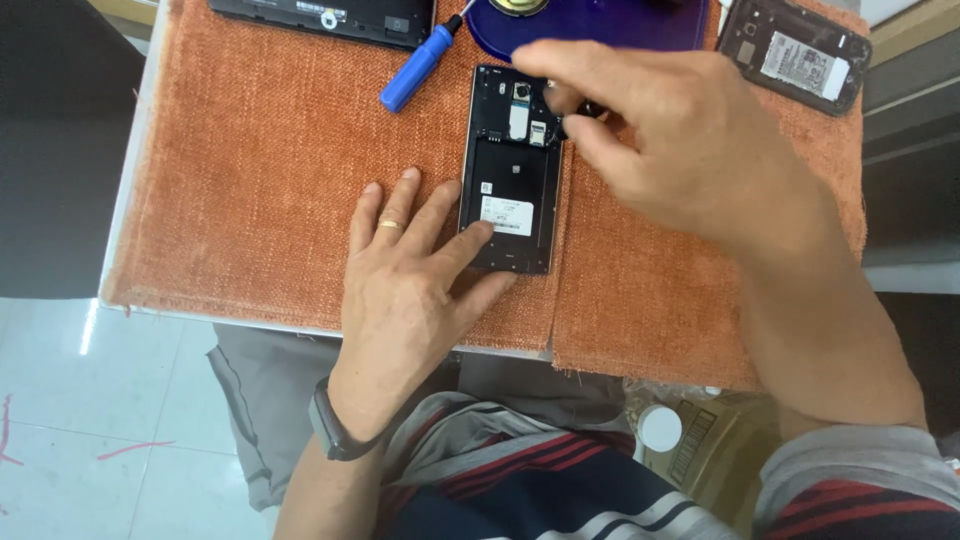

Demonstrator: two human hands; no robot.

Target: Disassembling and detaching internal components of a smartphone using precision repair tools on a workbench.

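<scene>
A black phone (512,170) lies face down on the orange cloth (260,170) with its back cover off and a white label on the empty battery bay. My left hand (410,270), with a ring and a dark wristband, lies flat on the cloth, its index finger pressing the phone's lower part. Over the phone's upper right corner hovers my right hand (680,140), whose fingers pinch a small dark part (585,112); what the part is cannot be made out.
A blue-handled screwdriver (420,65) lies beyond the phone. A blue dish (590,25) sits at the top edge. Another opened phone (797,52) with its battery showing lies at top right, and a black device (325,15) at top left. The table edge runs along the cloth's front.
</scene>
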